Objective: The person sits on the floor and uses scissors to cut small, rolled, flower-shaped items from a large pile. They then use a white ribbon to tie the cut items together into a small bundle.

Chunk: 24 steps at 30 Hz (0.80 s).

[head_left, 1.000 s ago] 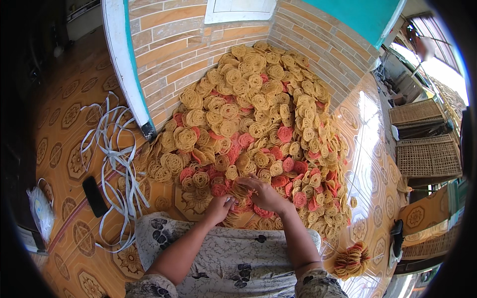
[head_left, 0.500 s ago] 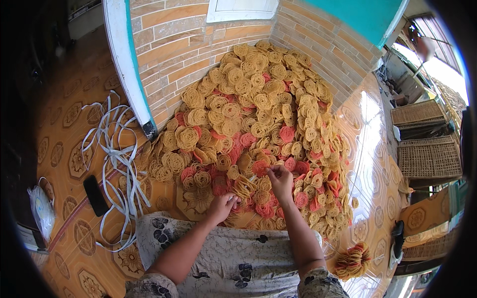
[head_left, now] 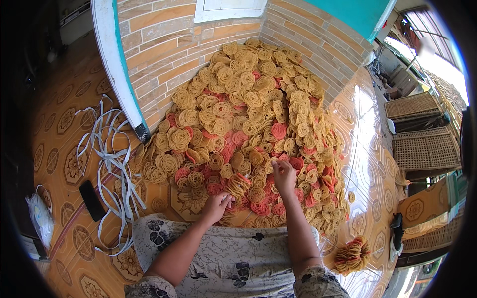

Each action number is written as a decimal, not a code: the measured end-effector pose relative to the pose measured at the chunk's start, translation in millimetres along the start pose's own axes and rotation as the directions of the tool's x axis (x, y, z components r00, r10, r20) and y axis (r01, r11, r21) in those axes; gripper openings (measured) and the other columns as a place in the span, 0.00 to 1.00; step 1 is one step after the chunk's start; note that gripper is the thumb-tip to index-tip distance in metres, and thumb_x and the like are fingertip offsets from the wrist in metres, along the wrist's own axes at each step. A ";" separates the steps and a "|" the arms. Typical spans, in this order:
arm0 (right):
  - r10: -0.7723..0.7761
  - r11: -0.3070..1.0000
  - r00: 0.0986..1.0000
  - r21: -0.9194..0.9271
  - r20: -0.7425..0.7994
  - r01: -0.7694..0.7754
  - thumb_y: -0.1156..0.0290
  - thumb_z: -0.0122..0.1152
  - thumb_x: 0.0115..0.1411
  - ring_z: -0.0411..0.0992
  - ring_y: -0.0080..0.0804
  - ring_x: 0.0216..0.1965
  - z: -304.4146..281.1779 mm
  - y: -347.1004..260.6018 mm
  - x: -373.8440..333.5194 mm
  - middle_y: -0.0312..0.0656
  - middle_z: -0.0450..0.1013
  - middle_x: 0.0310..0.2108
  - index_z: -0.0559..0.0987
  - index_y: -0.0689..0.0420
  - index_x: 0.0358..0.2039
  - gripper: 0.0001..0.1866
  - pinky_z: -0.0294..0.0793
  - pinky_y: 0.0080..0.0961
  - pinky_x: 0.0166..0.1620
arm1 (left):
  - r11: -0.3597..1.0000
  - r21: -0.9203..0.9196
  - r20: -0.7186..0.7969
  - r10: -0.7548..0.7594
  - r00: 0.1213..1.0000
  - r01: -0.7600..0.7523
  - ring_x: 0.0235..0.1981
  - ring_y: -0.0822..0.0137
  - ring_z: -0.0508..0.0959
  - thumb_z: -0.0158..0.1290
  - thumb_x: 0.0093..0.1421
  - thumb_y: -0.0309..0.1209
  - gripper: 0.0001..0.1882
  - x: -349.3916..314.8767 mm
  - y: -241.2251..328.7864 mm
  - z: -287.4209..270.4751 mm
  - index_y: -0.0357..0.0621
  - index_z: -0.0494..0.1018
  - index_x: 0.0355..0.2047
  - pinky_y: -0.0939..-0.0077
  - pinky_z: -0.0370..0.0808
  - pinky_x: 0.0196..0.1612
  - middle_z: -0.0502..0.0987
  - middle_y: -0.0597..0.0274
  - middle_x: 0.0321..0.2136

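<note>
A large heap of yellow and pink-red coiled noodle discs fills the corner in front of me. My left hand is closed, thumb against fingers, at the lower end of a short stack of threaded yellow discs. A pink-red one lies at the stack's upper end, where a pale thin tip shows. What runs through the stack is mostly hidden. Up and to the right, my right hand pinches a yellow disc by its edge, a little apart from the stack.
A bundle of discs lies on the tiled floor at right. Loose white straps and a black phone are on the left, with a plastic bag beyond. Brick-patterned walls bound the heap. Woven racks stand far right.
The pink-red disc that was by my right hand now sits at the stack's upper end. My right hand now has a yellow disc. My left hand keeps its hold; the view has shifted slightly.
</note>
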State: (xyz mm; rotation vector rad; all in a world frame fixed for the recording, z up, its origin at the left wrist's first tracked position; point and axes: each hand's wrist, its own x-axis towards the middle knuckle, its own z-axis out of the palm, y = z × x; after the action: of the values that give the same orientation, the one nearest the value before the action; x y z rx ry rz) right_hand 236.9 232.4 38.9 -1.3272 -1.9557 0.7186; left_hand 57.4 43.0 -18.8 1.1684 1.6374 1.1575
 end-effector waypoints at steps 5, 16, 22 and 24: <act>-0.104 0.716 0.994 -0.692 0.023 0.091 0.69 0.59 0.56 0.71 0.42 0.47 0.5 58.8 23.6 0.40 0.77 0.35 0.80 0.52 0.44 0.14 0.62 0.43 0.55 | 1.000 0.020 0.027 0.008 1.000 -0.009 0.22 0.71 0.77 0.45 0.70 0.33 0.14 -0.9 4.9 -1.4 0.38 0.77 0.35 0.74 0.72 0.29 0.78 0.63 0.21; -0.252 0.725 0.959 -0.631 0.129 0.276 0.78 0.51 0.54 0.71 0.41 0.50 -1.5 75.0 34.3 0.41 0.74 0.50 0.73 0.54 0.52 0.23 0.57 0.42 0.60 | 0.998 0.008 0.029 0.058 0.998 -0.058 0.22 0.71 0.76 0.46 0.69 0.33 0.14 -1.7 1.9 1.1 0.37 0.77 0.36 0.74 0.72 0.28 0.78 0.63 0.21; -0.216 0.955 0.952 -0.252 -0.215 0.160 0.73 0.52 0.62 0.76 0.46 0.34 -13.6 40.7 19.1 0.49 0.78 0.33 0.80 0.61 0.39 0.10 0.73 0.32 0.38 | 0.998 0.043 0.043 0.034 0.998 -0.036 0.21 0.70 0.76 0.46 0.69 0.34 0.14 -3.6 6.8 -0.2 0.37 0.77 0.36 0.73 0.71 0.27 0.77 0.62 0.21; -0.080 0.996 0.985 -0.046 -0.152 0.074 0.68 0.53 0.65 0.77 0.38 0.28 -11.0 20.0 4.3 0.47 0.78 0.26 0.80 0.65 0.36 0.13 0.72 0.29 0.31 | 0.997 0.067 0.051 0.038 0.998 -0.041 0.21 0.70 0.76 0.47 0.69 0.34 0.13 -3.2 8.3 -0.6 0.37 0.77 0.36 0.73 0.71 0.27 0.77 0.62 0.21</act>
State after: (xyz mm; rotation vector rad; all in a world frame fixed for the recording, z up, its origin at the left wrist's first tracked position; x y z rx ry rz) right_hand 255.8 243.9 31.8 -1.2839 -1.8947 0.5268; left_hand 59.6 41.0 -10.4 1.2684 1.6338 1.0962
